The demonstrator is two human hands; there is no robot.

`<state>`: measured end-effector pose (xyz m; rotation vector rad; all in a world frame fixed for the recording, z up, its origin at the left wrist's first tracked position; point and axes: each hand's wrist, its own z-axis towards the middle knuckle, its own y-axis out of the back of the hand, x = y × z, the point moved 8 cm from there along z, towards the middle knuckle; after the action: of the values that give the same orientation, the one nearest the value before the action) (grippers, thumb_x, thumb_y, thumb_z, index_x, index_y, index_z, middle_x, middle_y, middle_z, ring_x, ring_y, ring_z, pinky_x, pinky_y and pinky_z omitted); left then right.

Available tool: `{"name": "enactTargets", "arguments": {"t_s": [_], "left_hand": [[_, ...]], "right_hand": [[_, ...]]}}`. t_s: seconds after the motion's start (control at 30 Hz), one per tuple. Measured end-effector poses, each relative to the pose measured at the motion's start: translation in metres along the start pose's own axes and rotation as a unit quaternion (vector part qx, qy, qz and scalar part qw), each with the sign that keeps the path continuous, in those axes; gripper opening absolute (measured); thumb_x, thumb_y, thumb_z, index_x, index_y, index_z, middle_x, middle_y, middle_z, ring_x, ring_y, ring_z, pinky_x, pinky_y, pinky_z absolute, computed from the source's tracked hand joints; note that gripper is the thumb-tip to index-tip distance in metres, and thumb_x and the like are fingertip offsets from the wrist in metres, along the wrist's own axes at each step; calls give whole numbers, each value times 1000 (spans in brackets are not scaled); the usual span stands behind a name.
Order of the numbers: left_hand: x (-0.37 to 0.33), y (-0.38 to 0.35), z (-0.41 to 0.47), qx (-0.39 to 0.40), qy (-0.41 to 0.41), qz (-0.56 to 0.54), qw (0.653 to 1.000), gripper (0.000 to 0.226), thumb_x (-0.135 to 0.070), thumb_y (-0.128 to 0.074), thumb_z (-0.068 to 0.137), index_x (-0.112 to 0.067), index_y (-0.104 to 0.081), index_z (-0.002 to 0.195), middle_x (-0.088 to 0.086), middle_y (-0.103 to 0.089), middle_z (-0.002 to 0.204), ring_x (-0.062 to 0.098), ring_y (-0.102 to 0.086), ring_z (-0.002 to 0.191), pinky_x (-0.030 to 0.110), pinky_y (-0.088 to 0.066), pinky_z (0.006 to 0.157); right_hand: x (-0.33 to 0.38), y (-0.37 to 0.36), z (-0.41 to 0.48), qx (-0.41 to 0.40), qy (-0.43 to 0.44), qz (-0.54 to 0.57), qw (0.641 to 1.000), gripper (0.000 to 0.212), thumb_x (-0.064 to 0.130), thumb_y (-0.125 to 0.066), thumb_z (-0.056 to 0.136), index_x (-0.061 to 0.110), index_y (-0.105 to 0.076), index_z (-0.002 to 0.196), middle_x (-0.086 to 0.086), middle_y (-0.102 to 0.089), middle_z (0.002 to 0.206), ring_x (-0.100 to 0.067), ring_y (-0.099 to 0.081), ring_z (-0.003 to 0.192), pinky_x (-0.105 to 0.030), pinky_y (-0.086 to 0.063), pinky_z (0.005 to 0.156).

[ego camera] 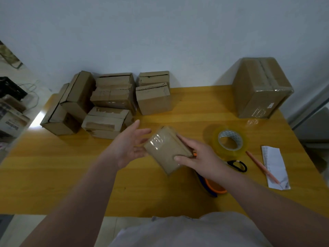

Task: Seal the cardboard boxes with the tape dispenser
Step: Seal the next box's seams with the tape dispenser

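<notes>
Nearest the body, an orange and blue tape dispenser (212, 187) is seen lying on the bench (71, 172), partly hidden under the right wrist. Just beyond it a small cardboard box (167, 152) is held above the bench. It is gripped along its right side by the right hand (197, 158), thumb on top, while the left hand (128, 145) is spread open at its left end, fingers straight. Glossy tape is seen across its top. Its long axis is judged to run from far left to near right. The dispenser lies right of the box and nearer the body, so the right hand is closer to it. Farther off, a tape roll (229, 141) lies to the right, and worn boxes (106, 102) are piled at the far left.
</notes>
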<state>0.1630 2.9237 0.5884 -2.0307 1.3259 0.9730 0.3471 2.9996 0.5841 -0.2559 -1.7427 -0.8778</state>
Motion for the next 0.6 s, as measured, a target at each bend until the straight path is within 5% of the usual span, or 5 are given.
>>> {"name": "enactTargets", "arguments": {"t_s": [0.13, 0.23, 0.4, 0.6], "left_hand": [[-3, 1, -9, -31, -97, -94, 990, 40, -33, -37, 100, -14, -55, 130, 13, -62, 128, 29, -58, 117, 40, -48, 94], [-9, 2, -17, -41, -152, -121, 980, 36, -20, -43, 97, -9, -56, 128, 12, -65, 122, 27, -60, 114, 39, -48, 92], [0, -4, -21, -32, -197, -11, 980, 33, -10, -56, 91, -25, -62, 119, -5, -68, 116, 17, -62, 110, 39, -50, 91], [40, 3, -6, -84, -156, 192, 965, 59, -23, -54, 97, -28, -28, 151, -10, -41, 145, 16, -45, 127, 43, -42, 106]], "right_hand": [[7, -3, 1, -8, -32, 45, 998, 66, 39, -64, 90, 36, -30, 147, 27, -50, 121, 15, -50, 100, 0, -41, 77], [11, -9, 1, -26, -48, 100, 993, 61, 45, -61, 89, 38, -35, 145, 28, -55, 118, 4, -57, 107, -17, -51, 86], [8, -33, -6, -2, -99, 162, 982, 66, 44, -62, 89, 39, -31, 147, 29, -50, 113, -3, -62, 101, -22, -56, 78], [-19, -69, -20, 50, -171, 156, 971, 86, 37, -73, 83, 32, -22, 152, 9, -51, 137, -9, -61, 110, -36, -52, 97]]}}
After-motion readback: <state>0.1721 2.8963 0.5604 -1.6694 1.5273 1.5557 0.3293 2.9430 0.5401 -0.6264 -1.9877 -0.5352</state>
